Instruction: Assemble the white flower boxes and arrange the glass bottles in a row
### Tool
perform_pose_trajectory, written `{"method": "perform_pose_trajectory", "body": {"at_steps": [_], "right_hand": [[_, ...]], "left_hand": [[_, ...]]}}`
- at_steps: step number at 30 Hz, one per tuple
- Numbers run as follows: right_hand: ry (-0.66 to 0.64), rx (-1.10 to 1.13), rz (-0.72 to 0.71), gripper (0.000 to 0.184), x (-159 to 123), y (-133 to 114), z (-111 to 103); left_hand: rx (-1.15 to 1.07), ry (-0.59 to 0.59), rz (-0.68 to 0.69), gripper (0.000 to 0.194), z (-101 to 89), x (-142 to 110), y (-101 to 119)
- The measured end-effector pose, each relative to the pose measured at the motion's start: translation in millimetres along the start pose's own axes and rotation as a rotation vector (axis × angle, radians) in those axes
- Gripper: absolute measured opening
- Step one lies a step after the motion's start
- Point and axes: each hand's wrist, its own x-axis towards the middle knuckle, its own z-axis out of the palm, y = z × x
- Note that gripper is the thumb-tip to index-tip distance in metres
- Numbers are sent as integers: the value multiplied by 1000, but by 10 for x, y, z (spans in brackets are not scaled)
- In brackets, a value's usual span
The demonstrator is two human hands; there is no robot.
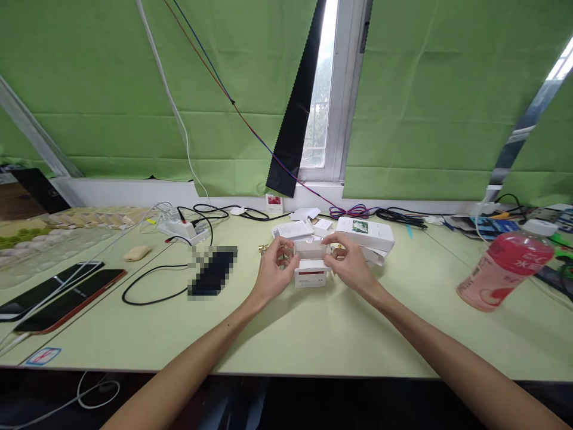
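Observation:
A small white cardboard box (pixel 310 279) with its top open is held over the table, a dark red band printed on its front panel. My left hand (pixel 274 267) grips its left side between thumb and fingers. At its right side, my right hand (pixel 351 263) pinches the box wall in the same way. Gold-coloured pieces (pixel 263 248) show partly behind my left hand; what they are is hidden. Just behind the hands lie a white printed carton (pixel 378 236) with a picture on it and a flat white printed packet (pixel 293 229).
A pink-labelled bottle (pixel 496 269) stands tilted in view at the right. Phones (pixel 71 301) lie at the left, beside a power strip (pixel 185 230) with cables. Coiled red and blue wire (pixel 349 211) runs along the back. The table's front edge (pixel 313 375) is near me.

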Motion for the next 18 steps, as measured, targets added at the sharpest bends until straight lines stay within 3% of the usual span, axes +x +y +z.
{"method": "perform_pose_trajectory", "body": {"at_steps": [12,18], "right_hand": [[-35,-25,98,33,2,3,-1],[-43,1,171,32,7,13,11]], "left_hand": [[-21,-50,-107,26,-18,35,46],[-79,-88,-228,35,-22,47,56]]}}
